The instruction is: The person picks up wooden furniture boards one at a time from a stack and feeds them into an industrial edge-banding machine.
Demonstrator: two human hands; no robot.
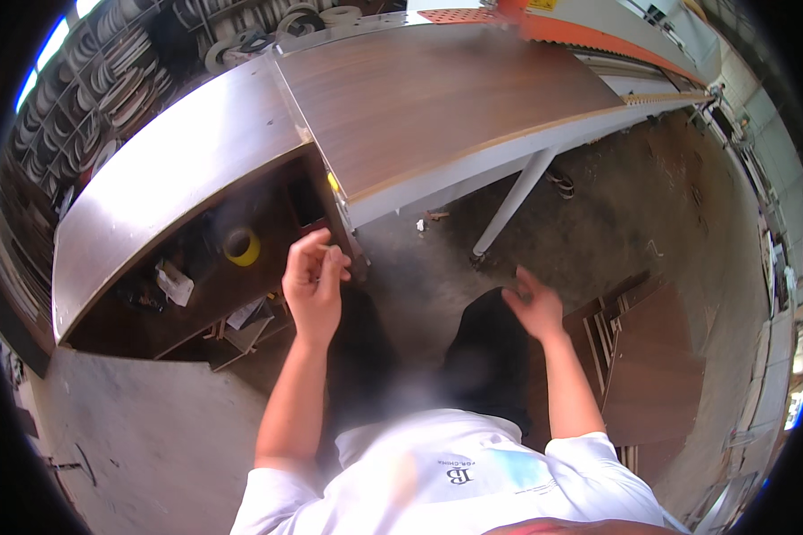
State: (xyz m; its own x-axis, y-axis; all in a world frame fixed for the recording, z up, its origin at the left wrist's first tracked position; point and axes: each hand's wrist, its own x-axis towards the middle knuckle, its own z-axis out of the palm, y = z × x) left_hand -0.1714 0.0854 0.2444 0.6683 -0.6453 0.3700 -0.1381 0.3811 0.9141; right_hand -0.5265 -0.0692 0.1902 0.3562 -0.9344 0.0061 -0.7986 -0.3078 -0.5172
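Note:
My left hand [314,275] is raised beside the corner of a metal-topped bench [183,138], its fingers curled in toward the thumb. A thin pale sliver seems to show at the fingertips, too small to name. My right hand [535,305] hangs over the floor in front of my right leg, fingers apart and nothing in them. Ahead of both hands a large brown wood-grain board [437,98] lies flat on a machine table. Neither hand touches it.
Under the benchtop, an open shelf holds a yellow tape roll [241,247] and crumpled paper [175,283]. A slanted grey leg [514,203] supports the machine table. Brown panels [656,357] stand low at my right. An orange machine guard [598,45] spans the far side; racked coils [129,76] fill the far left.

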